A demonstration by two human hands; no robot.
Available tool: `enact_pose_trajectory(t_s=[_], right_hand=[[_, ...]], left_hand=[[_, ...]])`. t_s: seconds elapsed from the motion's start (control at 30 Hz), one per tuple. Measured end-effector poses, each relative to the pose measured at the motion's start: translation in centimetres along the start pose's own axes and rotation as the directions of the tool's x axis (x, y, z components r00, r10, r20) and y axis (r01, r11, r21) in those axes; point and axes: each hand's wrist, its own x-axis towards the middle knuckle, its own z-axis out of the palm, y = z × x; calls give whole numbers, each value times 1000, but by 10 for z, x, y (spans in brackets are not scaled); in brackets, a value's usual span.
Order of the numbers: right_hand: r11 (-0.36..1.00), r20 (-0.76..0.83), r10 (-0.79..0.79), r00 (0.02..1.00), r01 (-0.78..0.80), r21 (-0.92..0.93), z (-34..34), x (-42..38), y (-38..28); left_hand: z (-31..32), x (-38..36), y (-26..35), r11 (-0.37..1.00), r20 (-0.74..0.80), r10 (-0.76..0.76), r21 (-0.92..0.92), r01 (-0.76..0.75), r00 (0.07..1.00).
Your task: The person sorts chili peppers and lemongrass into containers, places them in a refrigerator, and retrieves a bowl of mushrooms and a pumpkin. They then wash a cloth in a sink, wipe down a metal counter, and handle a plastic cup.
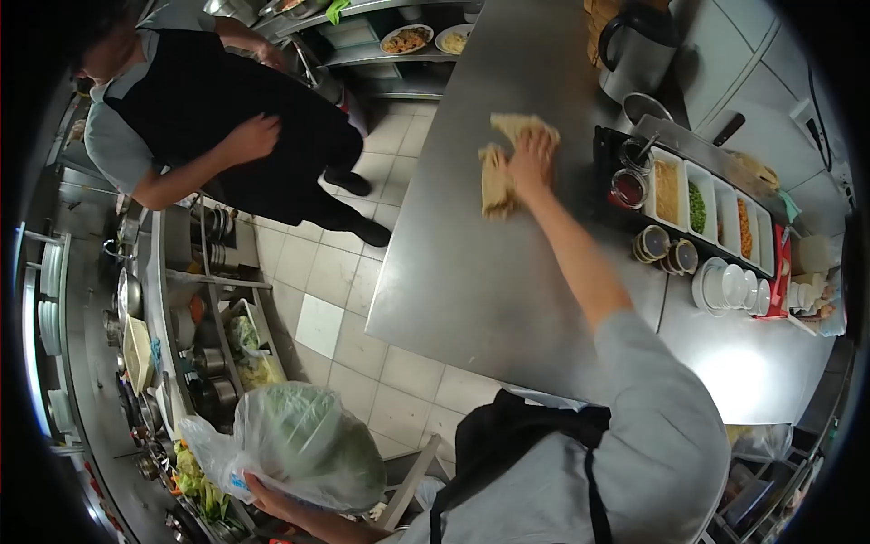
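My right hand (535, 163) presses on a crumpled tan cloth (497, 186) that lies on the steel table (444, 263). The cloth sticks out above and to the left of the fingers, which rest on it. Low on the left, my left hand (269, 500) grips a clear plastic bag (308, 444) from beneath. Something large and green, like leafy vegetables, fills the bag. Part of that hand is hidden by the bag.
A co-worker (227, 118) in a black apron stands across the tiled floor (317, 326). On the table's right are a garnish tray (698, 195), small jars (650, 243), white bowls (725, 286) and a kettle (639, 54). Left are shelves with pots (210, 363).
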Motion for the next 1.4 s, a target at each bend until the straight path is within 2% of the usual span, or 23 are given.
enact_pose_trajectory(t_s=[0.07,0.13,0.17,0.2,0.23,0.27,0.3,0.37,0.47,0.53,0.57,0.6,0.63,0.8,0.97,1.0,1.03,1.07,1.13,1.17,1.23,1.33,1.4], right_hand=[[967,102,-253,962,256,-17,25,53,-21],[784,42,-554,831,504,363,69,59,-64],[751,271,-652,708,554,358,23,46,-99],[481,57,-788,614,554,680,55,23,-116],[745,555,-667,496,421,518,43,-5,-159],[772,412,-629,659,470,428,-17,-50,-166],[669,441,-743,503,552,498,-27,-74,-176],[477,219,-868,445,627,616,-21,-126,-194],[399,273,-917,292,659,638,-71,-177,-190],[292,42,-923,381,628,721,-86,-207,-162],[347,73,-907,415,638,687,-90,-224,-150],[409,110,-884,454,638,652,-91,-239,-137],[453,163,-879,449,675,582,-101,-247,-113],[548,181,-835,519,762,344,-160,-306,45],[519,19,-802,597,681,516,-238,-353,202],[614,295,-728,619,398,681,-262,-360,225],[674,543,-644,538,64,736,-278,-364,246],[689,546,-621,563,60,722,-284,-367,266],[661,443,-53,895,-301,687,-287,-370,305],[664,434,-25,901,-309,680,-308,-366,313],[926,-12,97,995,-86,367,-346,-365,323],[980,-105,148,983,-131,150,-286,-405,356],[978,-107,107,988,-86,190,-300,-434,417]], left_hand=[[-12,21,-8,1000,75,14,-29,-12,997],[-8,33,-10,999,76,9,-53,-5,997],[-3,16,3,998,120,66,5,-67,991],[-2,6,12,990,167,121,55,-132,979],[-3,29,-7,978,227,209,-66,-199,951],[-3,28,-6,976,232,215,-68,-205,949],[-1,26,-2,973,221,228,-89,-213,948],[2,22,5,965,218,249,-144,-221,944],[10,10,15,955,336,284,-188,-232,898],[9,-41,49,976,385,216,-76,-202,897],[11,-63,60,982,386,150,46,-182,910],[16,-52,43,921,388,369,-34,-387,845],[21,-51,40,909,432,400,-78,-409,808],[22,-100,53,903,629,409,-176,-391,661],[7,-162,57,886,735,447,-284,-367,511],[3,-175,58,882,752,456,-308,-358,476],[-2,-188,59,877,766,466,-332,-348,443],[-8,-204,60,874,780,471,-350,-337,411],[-22,-237,59,873,809,472,-372,-316,351],[-30,-255,58,870,820,476,-388,-304,317],[-45,-290,54,859,834,496,-429,-280,243],[-90,-362,50,882,870,456,-416,-220,185],[-107,-394,42,906,896,411,-381,-185,170]])
